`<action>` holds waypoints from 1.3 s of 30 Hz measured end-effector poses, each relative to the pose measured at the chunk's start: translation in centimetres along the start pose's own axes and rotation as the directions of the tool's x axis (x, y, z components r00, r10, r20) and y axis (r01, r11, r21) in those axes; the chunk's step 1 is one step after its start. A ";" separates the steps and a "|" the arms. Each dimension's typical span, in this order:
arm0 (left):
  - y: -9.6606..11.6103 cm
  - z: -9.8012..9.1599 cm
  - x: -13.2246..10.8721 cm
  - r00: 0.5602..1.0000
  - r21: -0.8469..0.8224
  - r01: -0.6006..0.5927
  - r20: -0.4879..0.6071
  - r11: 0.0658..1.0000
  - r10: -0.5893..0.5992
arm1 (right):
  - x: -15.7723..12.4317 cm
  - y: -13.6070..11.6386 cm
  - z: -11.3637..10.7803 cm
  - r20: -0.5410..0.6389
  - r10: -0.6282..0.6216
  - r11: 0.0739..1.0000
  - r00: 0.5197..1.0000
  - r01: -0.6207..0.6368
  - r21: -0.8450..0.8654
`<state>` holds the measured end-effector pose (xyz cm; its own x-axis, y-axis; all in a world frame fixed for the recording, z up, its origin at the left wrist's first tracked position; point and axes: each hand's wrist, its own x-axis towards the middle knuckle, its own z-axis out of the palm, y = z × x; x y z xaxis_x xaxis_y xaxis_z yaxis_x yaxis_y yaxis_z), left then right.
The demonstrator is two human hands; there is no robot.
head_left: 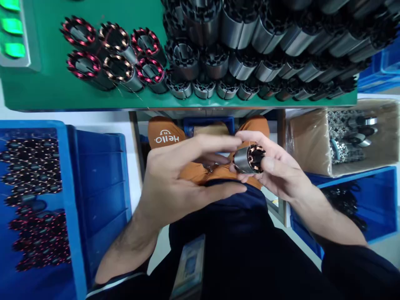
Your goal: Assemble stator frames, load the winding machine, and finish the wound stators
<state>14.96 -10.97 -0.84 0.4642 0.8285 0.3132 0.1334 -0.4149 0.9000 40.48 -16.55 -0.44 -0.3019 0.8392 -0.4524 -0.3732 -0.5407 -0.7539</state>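
In my right hand (278, 166) is a copper-wound motor stator (245, 160), a short metal cylinder lying on its side above my lap. My right fingers and thumb grip its wound end, where copper coils and black insulation show. Just left of it is my left hand (187, 171), fingers and thumb spread apart around the stator's plain end; I see no firm contact. On the green bench top ahead stand several wound stators (117, 66), some with copper wire and some with red wire. To their right are rows of unwound stators (243, 62) with black insulation.
Left of me, a blue crate (70, 200) holds many wound stators. On the right are a cardboard box (309, 137) of metal cores and a blue bin (378, 204) of black parts. The green bench edge (93, 106) runs across in front; a green-lit panel (26, 54) sits at its left.
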 end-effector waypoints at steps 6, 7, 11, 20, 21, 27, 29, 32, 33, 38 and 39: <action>0.9 0.1 -0.5 0.994 0.167 -0.080 -0.057 0.983 0.091 | 0.5 -0.6 0.3 0.020 -0.070 0.994 0.997 0.068 0.087; 1.0 0.0 -0.7 0.995 0.217 -0.081 -0.040 0.973 0.092 | 0.7 -0.6 0.5 0.007 -0.083 0.994 0.997 0.082 0.075; -0.6 -0.9 -1.9 0.998 0.388 -0.049 -0.022 0.920 0.063 | 1.2 -0.6 0.4 -0.109 -0.201 0.979 0.973 0.196 -0.055; -3.3 -0.3 -2.6 0.965 0.075 0.184 -0.206 0.980 -0.165 | 1.3 -0.3 0.5 -0.109 -0.418 0.886 0.902 0.379 -0.266; -2.5 -0.1 -2.2 0.963 0.014 0.148 -0.231 0.989 -0.141 | 1.5 0.0 0.8 -0.091 -0.411 0.889 0.907 0.377 -0.262; -1.5 1.3 -1.5 0.960 -0.224 0.225 -0.114 0.948 -0.255 | 1.5 0.4 0.8 0.006 -0.395 0.892 0.919 0.385 -0.238; -2.6 1.6 -2.1 0.927 -0.332 0.327 -0.071 0.885 -0.369 | 1.0 0.2 0.3 0.032 -0.363 0.901 0.931 0.360 -0.241; -3.5 1.4 -2.5 0.875 -0.410 0.402 -0.090 0.819 -0.475 | 0.6 0.3 -0.2 0.065 -0.328 0.906 0.942 0.333 -0.260; -3.4 1.2 -2.4 0.888 -0.404 0.381 -0.090 0.832 -0.451 | 0.7 0.4 -0.2 0.069 -0.320 0.906 0.945 0.326 -0.270; -1.1 0.0 -1.5 0.967 -0.326 0.236 -0.008 0.915 -0.253 | 1.5 1.0 0.4 0.121 -0.313 0.906 0.942 0.334 -0.258; -0.9 -0.1 -1.4 0.968 -0.310 0.237 -0.004 0.921 -0.250 | 1.6 1.1 0.5 0.136 -0.318 0.905 0.938 0.343 -0.253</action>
<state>14.12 -11.78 -2.06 0.4129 0.9073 0.0793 -0.0389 -0.0694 0.9968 39.17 -15.79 -1.77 -0.2835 0.9514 -0.1200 -0.2195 -0.1862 -0.9577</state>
